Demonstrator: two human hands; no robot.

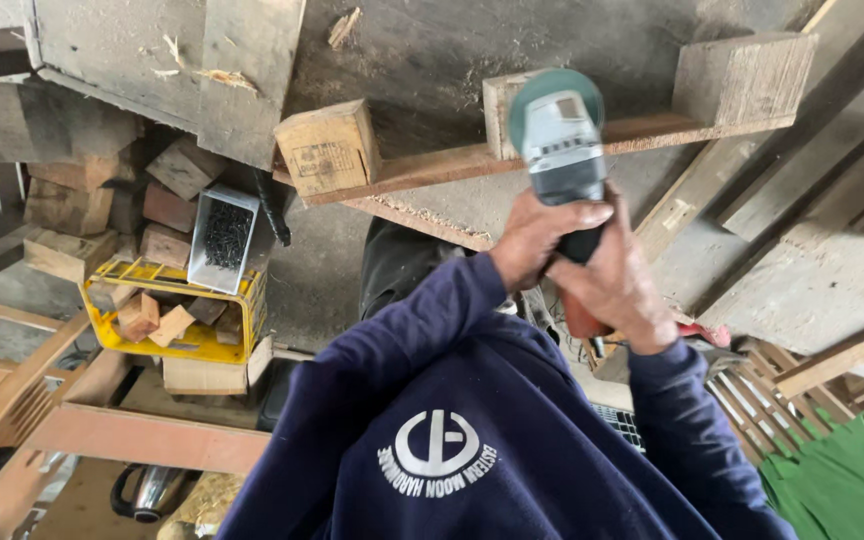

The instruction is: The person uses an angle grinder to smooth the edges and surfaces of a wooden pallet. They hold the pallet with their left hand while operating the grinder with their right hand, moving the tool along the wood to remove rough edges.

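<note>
Two hands on one tool: my left hand and right hand sit close together, both wrapped round the dark body of the angle grinder. Its teal guard and grey head point away from me, over the long reddish plank (wooden blocks stand along it). Far left, a yellow crate holds wood offcuts, with a white box of dark screws leaning on top. Green sheets lie near right.
</note>
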